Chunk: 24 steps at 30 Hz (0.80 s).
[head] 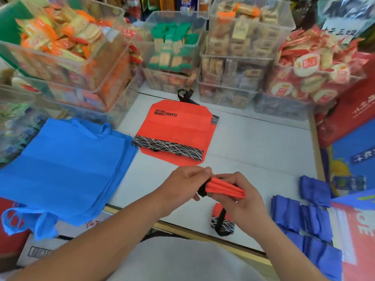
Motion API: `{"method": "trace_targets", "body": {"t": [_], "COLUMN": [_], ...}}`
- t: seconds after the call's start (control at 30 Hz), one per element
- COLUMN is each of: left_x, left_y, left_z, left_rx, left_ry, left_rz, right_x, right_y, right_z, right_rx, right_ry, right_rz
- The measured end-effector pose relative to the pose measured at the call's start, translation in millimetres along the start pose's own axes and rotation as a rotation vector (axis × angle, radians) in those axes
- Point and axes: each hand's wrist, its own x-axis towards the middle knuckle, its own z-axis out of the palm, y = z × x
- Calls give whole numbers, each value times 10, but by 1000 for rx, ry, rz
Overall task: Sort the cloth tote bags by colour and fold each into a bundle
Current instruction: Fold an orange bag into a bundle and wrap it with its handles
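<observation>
Both hands hold a folded red tote bag just above the white table's near edge. My right hand grips the bundle from the right; my left hand pinches its black strap end. A finished red bundle, wrapped in a black strap, lies beneath my right hand. A flat red tote bag with black patterned bands rests at the table's middle. A stack of flat blue tote bags lies at the left. Several folded blue bundles sit at the right.
Clear plastic bins of packaged snacks line the back and left of the white table. Red and blue cartons stand at the right. A cardboard box sits below the blue stack at the near left.
</observation>
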Motion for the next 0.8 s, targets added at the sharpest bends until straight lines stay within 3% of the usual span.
{"method": "trace_targets", "body": {"t": [0.23,0.4,0.6,0.8], "left_x": [-28,-17,-40,-3], "left_y": [-277,-295,-426,-445], "left_z": [166,320,370,488], "left_rx": [-122,-217,-231,-93], "left_ry": [48,141,86,330], "left_rz": [-5,24,46,85], "right_x": [-11,30,55,91], "right_y": [40,28,46,21], "right_z": [-160,-136,-158,-120], "right_rx": [66,147,534,357], "right_ry": [92,92,127,192], "right_rz": [136,126,251,110]}}
